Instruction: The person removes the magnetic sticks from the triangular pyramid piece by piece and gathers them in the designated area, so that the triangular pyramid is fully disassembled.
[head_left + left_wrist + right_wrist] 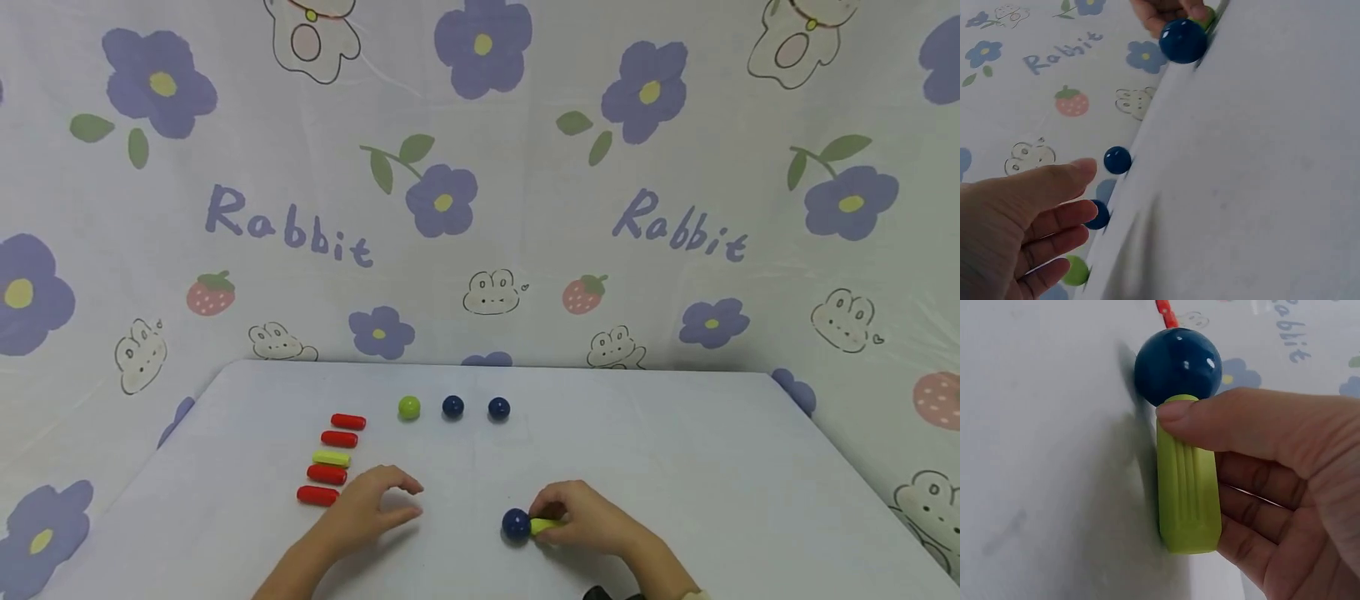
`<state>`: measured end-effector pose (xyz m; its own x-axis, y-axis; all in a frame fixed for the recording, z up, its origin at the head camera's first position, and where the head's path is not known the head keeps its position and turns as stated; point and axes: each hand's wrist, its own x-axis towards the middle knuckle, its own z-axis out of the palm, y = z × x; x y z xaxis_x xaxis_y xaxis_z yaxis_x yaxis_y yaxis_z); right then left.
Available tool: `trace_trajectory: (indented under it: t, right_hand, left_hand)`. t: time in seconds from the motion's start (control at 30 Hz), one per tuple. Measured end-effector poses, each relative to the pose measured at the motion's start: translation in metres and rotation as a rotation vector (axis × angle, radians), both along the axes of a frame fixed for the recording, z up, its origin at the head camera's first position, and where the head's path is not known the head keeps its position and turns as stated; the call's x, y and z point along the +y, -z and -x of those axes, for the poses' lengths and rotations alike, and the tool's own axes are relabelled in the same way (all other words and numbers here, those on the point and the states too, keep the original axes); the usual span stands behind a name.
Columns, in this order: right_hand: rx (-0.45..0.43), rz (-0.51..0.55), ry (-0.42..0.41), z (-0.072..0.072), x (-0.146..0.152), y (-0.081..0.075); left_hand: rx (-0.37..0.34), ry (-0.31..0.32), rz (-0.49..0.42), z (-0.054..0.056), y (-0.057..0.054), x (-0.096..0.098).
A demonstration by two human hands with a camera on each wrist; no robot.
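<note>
My right hand (588, 521) pinches a yellow-green ribbed rod (1188, 487) between thumb and fingers, low over the table. The rod's end meets a glossy dark blue ball (516, 525) to its left; in the right wrist view the ball sits right at the rod's tip. My left hand (367, 510) holds nothing, thumb and fingers apart and pointing toward the ball. Just left of that hand is a column of rods: several red rods (327, 474) and one yellow-green rod (332, 458). The left wrist overlaps the end of the nearest red one.
Toward the back of the white table (675, 467) a green ball (408, 407) and two dark blue balls, one in the middle (453, 407) and one at right (498, 408), form a row. A patterned cloth (525, 183) hangs behind. A black object (600, 593) shows at the bottom edge.
</note>
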<state>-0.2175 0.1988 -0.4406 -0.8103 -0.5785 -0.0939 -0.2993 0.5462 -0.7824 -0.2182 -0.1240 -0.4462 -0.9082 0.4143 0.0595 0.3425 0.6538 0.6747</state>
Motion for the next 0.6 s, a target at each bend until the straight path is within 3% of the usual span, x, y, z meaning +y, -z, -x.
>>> trace_trajectory:
  t: [0.17,0.33,0.6]
  right_hand:
    - [-0.032,-0.002,0.007,-0.003,-0.011,-0.001]
    - [-0.019,-0.026,0.008,-0.007,-0.024,-0.001]
    - [0.021,-0.018,-0.03,-0.015,-0.036,-0.002]
  left_hand:
    - [-0.036,0.06,-0.062,-0.007,0.01,0.024]
    - [-0.007,0.115,-0.084,-0.017,0.015,0.044]
    - [0.001,0.237,-0.066,-0.026,0.017,0.058]
